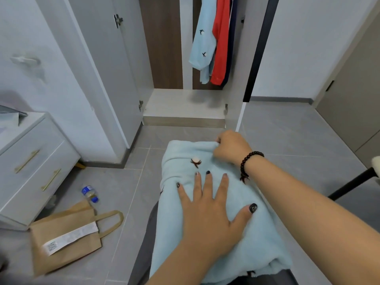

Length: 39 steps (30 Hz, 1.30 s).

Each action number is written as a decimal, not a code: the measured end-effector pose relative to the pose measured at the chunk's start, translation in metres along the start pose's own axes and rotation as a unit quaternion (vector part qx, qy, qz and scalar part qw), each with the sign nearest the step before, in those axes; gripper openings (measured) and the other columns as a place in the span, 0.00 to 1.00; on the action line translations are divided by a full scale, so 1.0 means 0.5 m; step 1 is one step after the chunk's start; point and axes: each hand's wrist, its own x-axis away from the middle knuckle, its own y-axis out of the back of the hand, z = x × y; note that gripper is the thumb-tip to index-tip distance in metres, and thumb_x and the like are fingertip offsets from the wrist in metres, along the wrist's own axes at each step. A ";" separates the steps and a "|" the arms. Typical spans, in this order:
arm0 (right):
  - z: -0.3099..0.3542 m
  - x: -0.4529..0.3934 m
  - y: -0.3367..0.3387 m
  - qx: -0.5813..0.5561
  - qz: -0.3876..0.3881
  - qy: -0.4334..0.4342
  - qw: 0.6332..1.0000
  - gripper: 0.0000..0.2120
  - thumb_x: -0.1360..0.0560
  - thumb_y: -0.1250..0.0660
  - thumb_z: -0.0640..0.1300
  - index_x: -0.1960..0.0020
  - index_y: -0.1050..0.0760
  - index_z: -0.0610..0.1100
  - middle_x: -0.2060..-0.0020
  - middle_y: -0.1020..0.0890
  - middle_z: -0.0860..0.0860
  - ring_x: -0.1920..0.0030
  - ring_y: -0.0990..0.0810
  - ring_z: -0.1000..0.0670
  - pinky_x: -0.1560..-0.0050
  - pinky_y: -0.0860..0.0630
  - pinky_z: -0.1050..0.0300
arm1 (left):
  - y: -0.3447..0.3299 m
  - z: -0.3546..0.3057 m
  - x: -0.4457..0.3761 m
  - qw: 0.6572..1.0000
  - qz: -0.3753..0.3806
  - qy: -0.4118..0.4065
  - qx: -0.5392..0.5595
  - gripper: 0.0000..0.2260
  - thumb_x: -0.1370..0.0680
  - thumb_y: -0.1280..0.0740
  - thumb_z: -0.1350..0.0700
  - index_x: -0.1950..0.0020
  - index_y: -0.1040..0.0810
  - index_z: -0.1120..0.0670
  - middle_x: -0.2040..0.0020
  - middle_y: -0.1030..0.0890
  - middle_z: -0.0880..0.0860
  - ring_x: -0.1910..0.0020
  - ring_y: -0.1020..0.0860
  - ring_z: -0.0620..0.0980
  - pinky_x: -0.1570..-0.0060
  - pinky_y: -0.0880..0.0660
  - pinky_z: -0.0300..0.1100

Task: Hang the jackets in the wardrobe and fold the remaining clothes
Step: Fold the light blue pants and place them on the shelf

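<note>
A light blue fleecy garment (253, 239) with small dark-and-white motifs lies folded over my lap, low in the middle of the view. My left hand (207, 214) lies flat on it with fingers spread, pressing it down. My right hand (231, 148), with a dark bead bracelet at the wrist, pinches the garment's far edge. Straight ahead the wardrobe (183, 103) stands open. Inside hang a light blue jacket (202, 40) with the same motifs, a red garment (221, 44) and a dark blue one (231, 38) behind it.
A brown paper bag (61, 237) lies on the grey tiled floor at lower left, beside a small plastic bottle (90, 193). A white drawer unit (35, 167) stands at the left. A black bar (349, 184) crosses the right edge.
</note>
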 end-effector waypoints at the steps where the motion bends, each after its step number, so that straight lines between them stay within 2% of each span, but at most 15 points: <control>1: 0.023 -0.005 0.005 -0.007 0.010 0.034 0.999 0.11 0.30 0.38 0.35 0.50 0.21 0.41 0.52 0.19 0.45 0.51 0.21 0.44 0.50 0.22 0.54 | 0.004 0.001 0.003 1.000 -0.010 -0.005 0.020 0.41 0.31 0.66 0.23 0.22 0.57 0.40 0.20 0.58 0.47 0.24 0.68 0.46 0.32 0.76 0.55; 3: 0.081 -0.019 0.010 -0.027 0.030 0.100 0.994 0.20 0.28 0.38 0.36 0.37 0.25 0.42 0.40 0.22 0.48 0.39 0.24 0.46 0.40 0.26 0.54 | 0.018 0.017 0.013 0.994 -0.043 0.007 0.099 0.35 0.27 0.58 0.28 0.22 0.50 0.41 0.20 0.54 0.44 0.26 0.65 0.37 0.29 0.70 0.44; 4: 0.111 -0.026 0.008 -0.036 0.046 0.130 0.990 0.17 0.27 0.38 0.38 0.38 0.24 0.41 0.41 0.21 0.47 0.40 0.23 0.46 0.41 0.25 0.53 | 0.028 0.030 0.019 0.986 -0.068 0.026 0.147 0.32 0.26 0.53 0.31 0.23 0.46 0.41 0.21 0.51 0.42 0.27 0.62 0.33 0.28 0.64 0.38; 6: 0.167 -0.043 -0.006 -0.031 0.093 0.151 0.984 0.09 0.27 0.36 0.43 0.57 0.21 0.37 0.59 0.19 0.43 0.58 0.21 0.44 0.58 0.23 0.49 | 0.046 0.065 0.032 0.968 -0.128 0.073 0.203 0.29 0.25 0.45 0.36 0.25 0.40 0.42 0.23 0.45 0.40 0.27 0.53 0.32 0.29 0.52 0.35; 7: 0.188 -0.053 -0.016 -0.011 0.116 0.144 0.983 0.14 0.27 0.34 0.47 0.66 0.27 0.39 0.69 0.24 0.45 0.67 0.26 0.45 0.68 0.29 0.52 | 0.052 0.084 0.038 0.960 -0.146 0.101 0.215 0.29 0.25 0.43 0.36 0.25 0.40 0.43 0.24 0.43 0.40 0.27 0.49 0.35 0.30 0.47 0.36; 9: 0.219 -0.071 -0.034 0.082 0.161 0.137 0.974 0.20 0.27 0.31 0.54 0.68 0.34 0.43 0.70 0.30 0.50 0.68 0.30 0.49 0.70 0.36 0.57 | 0.061 0.116 0.049 0.942 -0.115 0.181 0.259 0.35 0.28 0.37 0.35 0.24 0.44 0.43 0.25 0.42 0.42 0.27 0.41 0.42 0.35 0.39 0.39; 13: 0.242 -0.097 -0.059 0.244 0.217 0.158 0.932 0.15 0.26 0.30 0.53 0.60 0.29 0.43 0.63 0.26 0.50 0.60 0.26 0.47 0.68 0.31 0.59 | 0.057 0.141 0.068 0.875 -0.020 0.274 0.399 0.43 0.42 0.33 0.27 0.30 0.39 0.39 0.35 0.28 0.39 0.40 0.26 0.42 0.41 0.28 0.43; 16: 0.260 -0.115 -0.059 0.208 0.166 0.190 0.945 0.19 0.27 0.29 0.51 0.69 0.33 0.44 0.70 0.29 0.50 0.68 0.30 0.49 0.72 0.34 0.60 | 0.051 0.155 0.077 0.876 -0.008 0.278 0.394 0.44 0.44 0.32 0.27 0.31 0.39 0.38 0.39 0.26 0.36 0.42 0.24 0.41 0.40 0.26 0.45; 19: 0.252 -0.127 -0.061 0.155 0.061 0.198 0.966 0.20 0.24 0.31 0.46 0.70 0.33 0.41 0.69 0.27 0.47 0.65 0.27 0.47 0.67 0.29 0.57 | 0.056 0.173 0.074 0.867 0.001 0.278 0.415 0.30 0.40 0.29 0.31 0.41 0.31 0.37 0.43 0.24 0.36 0.47 0.23 0.37 0.48 0.24 0.39; 23: 0.184 -0.110 -0.109 0.101 0.021 0.172 0.980 0.12 0.21 0.37 0.41 0.57 0.22 0.34 0.55 0.19 0.39 0.52 0.21 0.40 0.53 0.23 0.50 | 0.058 0.188 0.068 0.836 0.001 0.284 0.470 0.23 0.34 0.23 0.42 0.43 0.28 0.42 0.51 0.18 0.38 0.55 0.19 0.36 0.59 0.23 0.32; 26: 0.159 -0.068 -0.115 0.068 -0.045 0.216 0.973 0.12 0.20 0.40 0.44 0.45 0.22 0.38 0.46 0.23 0.43 0.44 0.26 0.43 0.44 0.28 0.49 | 0.049 0.191 0.070 0.839 -0.007 0.271 0.472 0.17 0.33 0.23 0.46 0.48 0.26 0.43 0.57 0.19 0.31 0.60 0.19 0.33 0.67 0.26 0.27; 29: 0.129 -0.002 -0.079 0.056 -0.094 0.222 0.969 0.19 0.21 0.40 0.49 0.33 0.30 0.42 0.38 0.28 0.46 0.37 0.31 0.45 0.36 0.34 0.51 | 0.052 0.198 0.073 0.839 -0.028 0.298 0.454 0.18 0.33 0.23 0.45 0.48 0.24 0.46 0.56 0.16 0.40 0.59 0.18 0.37 0.64 0.24 0.32; 34: -0.012 0.162 -0.051 0.046 -0.045 0.116 0.991 0.30 0.22 0.42 0.59 0.25 0.45 0.47 0.28 0.40 0.49 0.28 0.43 0.46 0.27 0.44 0.50 | 0.090 0.238 0.061 0.847 -0.007 0.333 0.416 0.19 0.31 0.25 0.43 0.46 0.26 0.47 0.52 0.20 0.45 0.57 0.20 0.43 0.66 0.26 0.37; 37: -0.083 0.212 -0.076 -0.090 0.034 0.030 0.995 0.36 0.24 0.44 0.65 0.23 0.54 0.54 0.25 0.44 0.53 0.28 0.41 0.47 0.28 0.39 0.48 | 0.110 0.223 0.045 0.901 0.052 0.292 0.317 0.20 0.26 0.30 0.44 0.39 0.31 0.48 0.51 0.23 0.44 0.55 0.22 0.43 0.63 0.27 0.37; 39: -0.106 0.216 -0.095 -0.159 0.024 0.016 0.987 0.37 0.25 0.42 0.65 0.23 0.54 0.56 0.25 0.44 0.54 0.28 0.40 0.48 0.29 0.37 0.49 | 0.119 0.196 0.022 0.959 0.046 0.210 0.182 0.22 0.23 0.35 0.44 0.31 0.35 0.47 0.40 0.25 0.47 0.45 0.25 0.47 0.51 0.27 0.41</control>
